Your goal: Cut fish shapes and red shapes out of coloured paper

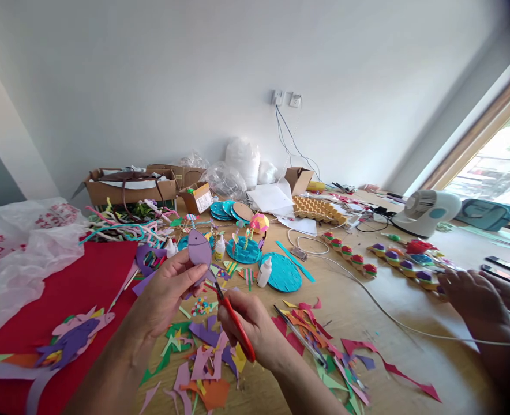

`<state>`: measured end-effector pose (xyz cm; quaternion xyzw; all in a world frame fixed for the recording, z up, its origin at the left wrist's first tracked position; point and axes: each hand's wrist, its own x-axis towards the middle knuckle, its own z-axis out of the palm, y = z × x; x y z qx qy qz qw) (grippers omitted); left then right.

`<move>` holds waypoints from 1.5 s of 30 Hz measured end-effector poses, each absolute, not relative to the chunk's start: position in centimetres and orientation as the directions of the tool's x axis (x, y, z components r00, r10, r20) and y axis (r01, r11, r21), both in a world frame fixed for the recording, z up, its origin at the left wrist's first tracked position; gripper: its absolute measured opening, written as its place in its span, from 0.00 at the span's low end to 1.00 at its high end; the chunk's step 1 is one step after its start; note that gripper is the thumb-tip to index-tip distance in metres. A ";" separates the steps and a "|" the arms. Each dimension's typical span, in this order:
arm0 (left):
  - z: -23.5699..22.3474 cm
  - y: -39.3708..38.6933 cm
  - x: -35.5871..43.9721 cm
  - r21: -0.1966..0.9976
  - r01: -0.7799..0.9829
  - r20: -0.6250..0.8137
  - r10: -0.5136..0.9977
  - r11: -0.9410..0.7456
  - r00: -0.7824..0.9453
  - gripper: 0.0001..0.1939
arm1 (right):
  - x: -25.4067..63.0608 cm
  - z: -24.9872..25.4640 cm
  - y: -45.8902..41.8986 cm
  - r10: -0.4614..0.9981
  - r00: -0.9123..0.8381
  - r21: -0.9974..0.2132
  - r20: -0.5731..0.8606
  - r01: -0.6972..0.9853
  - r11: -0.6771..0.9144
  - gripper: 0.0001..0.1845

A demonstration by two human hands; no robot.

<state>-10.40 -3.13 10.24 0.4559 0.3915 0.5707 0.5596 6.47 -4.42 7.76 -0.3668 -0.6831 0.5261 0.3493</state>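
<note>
Between the thumb and fingers of my left hand (168, 291) is a light purple paper fish (199, 249), with its eye and head line drawn in dark ink. My right hand (246, 323) is closed round the red-handled scissors (236, 324), their blades touching the lower edge of the fish. Beneath both hands lie purple, orange, green and yellow paper scraps (207, 360). A stack of cut-out paper fish (75, 337) rests on red sheet (94, 282) at the left. A white glue bottle (264, 272) stands just beyond my hands.
Another person's hands (475, 300) are at the right, beside painted egg-carton strips (406, 268). Blue discs (281, 272) lie mid-table. A white cable (385, 311) crosses the right side near a fan (428, 213). Boxes (129, 187) and plastic bags (242, 161) line the wall.
</note>
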 end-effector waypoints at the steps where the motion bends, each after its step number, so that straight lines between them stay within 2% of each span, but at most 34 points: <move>1: 10.3 -3.2 -10.3 0.957 -0.283 0.079 0.996 -0.066 0.032 0.06 | 6.3 7.7 -4.4 0.874 -0.479 -0.981 0.083 0.113 0.155 0.17; 8: 10.7 -3.5 -9.1 0.943 -0.329 0.050 0.998 -0.057 -0.031 0.10 | 5.4 7.6 -4.5 0.891 -0.454 -0.999 0.002 -0.045 -0.020 0.24; 12: 10.6 -3.6 -8.7 0.945 -0.320 0.058 0.997 -0.069 -0.045 0.11 | 5.0 7.5 -4.5 0.894 -0.447 -0.994 -0.010 -0.091 -0.056 0.29; 29: 10.1 -3.4 -8.4 0.942 -0.325 0.064 0.995 -0.086 -0.080 0.09 | 5.0 7.6 -4.1 0.879 -0.477 -0.995 0.011 -0.090 -0.037 0.32; 39: 10.1 -3.7 -8.3 0.939 -0.340 0.036 0.997 -0.055 -0.063 0.12 | 5.1 6.8 -4.1 0.882 -0.467 -0.990 0.060 -0.142 -0.008 0.31; 45: 10.3 -3.8 -8.1 0.948 -0.319 -0.012 0.993 -0.024 -0.113 0.13 | 5.0 7.0 -4.0 0.893 -0.448 -0.993 0.052 -0.120 -0.002 0.32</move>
